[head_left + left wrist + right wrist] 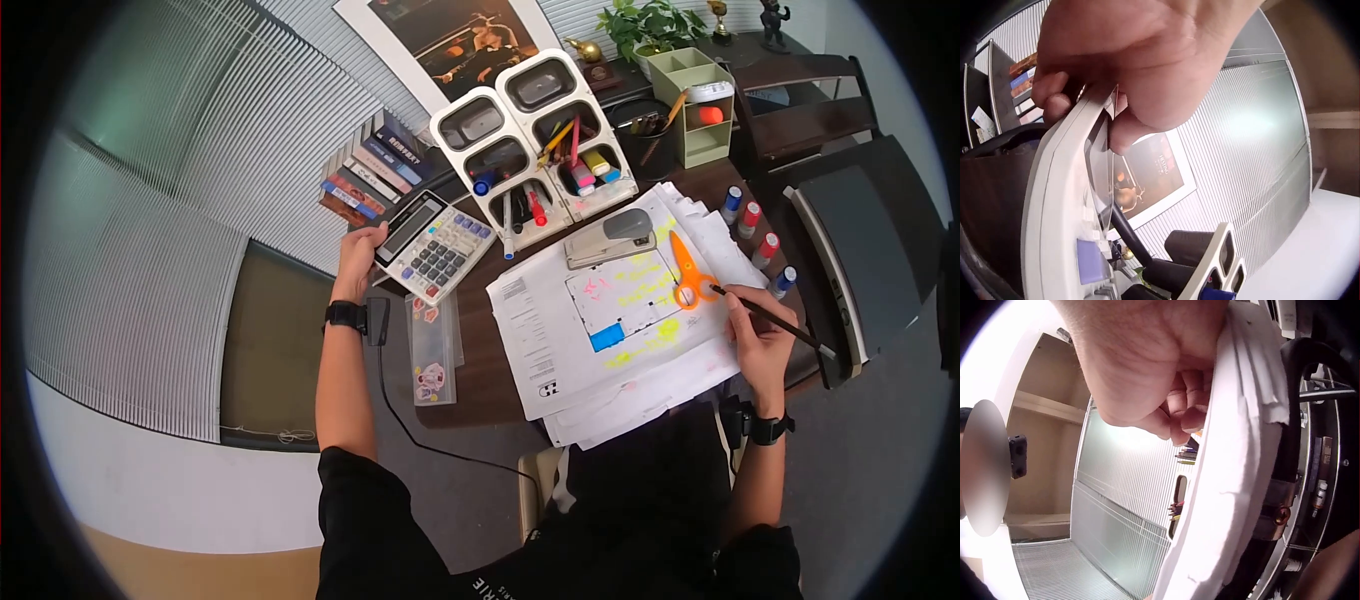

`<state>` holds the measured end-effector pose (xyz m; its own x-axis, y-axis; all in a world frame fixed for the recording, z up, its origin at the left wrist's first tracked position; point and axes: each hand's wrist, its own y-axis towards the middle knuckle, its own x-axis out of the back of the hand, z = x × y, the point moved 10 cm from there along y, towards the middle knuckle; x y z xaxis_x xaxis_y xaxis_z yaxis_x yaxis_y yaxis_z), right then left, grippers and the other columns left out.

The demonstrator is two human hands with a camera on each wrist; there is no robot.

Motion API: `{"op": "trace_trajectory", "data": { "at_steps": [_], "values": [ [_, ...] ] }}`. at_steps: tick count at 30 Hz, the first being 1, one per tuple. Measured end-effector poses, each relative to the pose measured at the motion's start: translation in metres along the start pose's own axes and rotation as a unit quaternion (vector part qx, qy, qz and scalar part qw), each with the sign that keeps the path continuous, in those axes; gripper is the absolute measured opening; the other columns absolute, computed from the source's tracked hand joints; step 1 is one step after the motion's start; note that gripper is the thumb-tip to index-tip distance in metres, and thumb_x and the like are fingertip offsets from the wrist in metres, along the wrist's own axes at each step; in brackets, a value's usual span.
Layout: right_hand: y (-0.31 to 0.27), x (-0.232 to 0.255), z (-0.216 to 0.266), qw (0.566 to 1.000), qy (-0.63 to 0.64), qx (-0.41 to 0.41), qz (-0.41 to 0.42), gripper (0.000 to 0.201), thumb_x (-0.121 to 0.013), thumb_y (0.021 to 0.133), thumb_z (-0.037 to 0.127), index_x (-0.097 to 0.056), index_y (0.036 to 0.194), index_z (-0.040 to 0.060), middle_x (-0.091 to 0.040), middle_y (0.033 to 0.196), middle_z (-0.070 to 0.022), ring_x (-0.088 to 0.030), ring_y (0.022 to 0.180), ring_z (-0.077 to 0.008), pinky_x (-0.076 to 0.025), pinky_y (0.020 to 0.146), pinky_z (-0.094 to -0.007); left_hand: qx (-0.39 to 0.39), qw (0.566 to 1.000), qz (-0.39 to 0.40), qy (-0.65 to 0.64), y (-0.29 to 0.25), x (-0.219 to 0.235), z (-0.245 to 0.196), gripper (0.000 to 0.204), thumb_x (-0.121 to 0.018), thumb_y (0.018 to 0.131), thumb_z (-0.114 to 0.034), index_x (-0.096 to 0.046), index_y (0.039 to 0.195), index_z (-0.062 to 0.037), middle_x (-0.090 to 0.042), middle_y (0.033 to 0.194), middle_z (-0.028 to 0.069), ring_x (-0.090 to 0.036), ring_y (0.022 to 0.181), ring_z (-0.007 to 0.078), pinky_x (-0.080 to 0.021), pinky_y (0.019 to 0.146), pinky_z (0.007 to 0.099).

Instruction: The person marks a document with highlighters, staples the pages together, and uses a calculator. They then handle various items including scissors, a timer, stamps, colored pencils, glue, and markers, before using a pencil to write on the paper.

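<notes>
My left hand grips the upper left corner of a white desk calculator, thumb on its face near the display. In the left wrist view the calculator stands edge-on, with fingers curled behind it. On the right, my right hand pinches a slim black pen over the edge of a stack of printed papers. Orange scissors lie on the papers just beyond the pen's tip. A grey stapler lies on the sheets too. In the right wrist view the fingers are partly hidden by the papers.
A white organizer with pens and markers stands behind the papers, beside books. Several glue sticks or markers stand at right near a black chair. A clear stickered case lies at the table's left edge.
</notes>
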<state>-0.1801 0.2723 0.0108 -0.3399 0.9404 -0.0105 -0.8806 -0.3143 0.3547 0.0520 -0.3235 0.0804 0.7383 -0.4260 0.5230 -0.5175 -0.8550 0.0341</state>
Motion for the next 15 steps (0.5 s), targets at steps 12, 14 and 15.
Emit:
{"op": "trace_trajectory", "data": {
  "at_steps": [12,14,15],
  "values": [
    [0.001,0.001,-0.003,1.0,-0.005,-0.001,0.002,0.011,-0.071,0.092,0.003,-0.075,0.101,-0.0019,-0.069,0.078,-0.0047,-0.059,0.06,-0.0058,-0.042,0.054,-0.0195,-0.015,0.994,0.046,-0.093,0.051,-0.064,0.011,0.028,-0.072,0.096,-0.026,-0.075,0.096,0.0014,-0.069,0.095,0.0034,-0.058,0.079,0.0106,-0.048,0.075,0.027],
    [0.001,0.001,-0.004,1.0,-0.005,-0.003,0.001,0.011,-0.072,0.092,0.003,-0.075,0.101,-0.0019,-0.069,0.077,-0.0043,-0.059,0.06,-0.0056,-0.042,0.053,-0.0193,-0.07,0.997,-0.015,-0.031,0.054,-0.057,-0.002,0.031,-0.077,0.092,-0.03,-0.076,0.093,0.001,-0.068,0.089,0.0018,-0.055,0.076,0.0098,-0.046,0.071,0.0267],
    [0.001,0.001,-0.005,1.0,-0.002,-0.005,-0.001,0.011,-0.072,0.092,0.004,-0.075,0.101,-0.0018,-0.069,0.076,-0.0039,-0.059,0.059,-0.0055,-0.041,0.052,-0.0192,-0.082,0.995,-0.046,-0.022,0.056,-0.054,-0.005,0.036,-0.08,0.089,-0.034,-0.076,0.091,0.001,-0.068,0.084,0.0013,-0.055,0.073,0.0099,-0.045,0.068,0.0266]
  ]
}}
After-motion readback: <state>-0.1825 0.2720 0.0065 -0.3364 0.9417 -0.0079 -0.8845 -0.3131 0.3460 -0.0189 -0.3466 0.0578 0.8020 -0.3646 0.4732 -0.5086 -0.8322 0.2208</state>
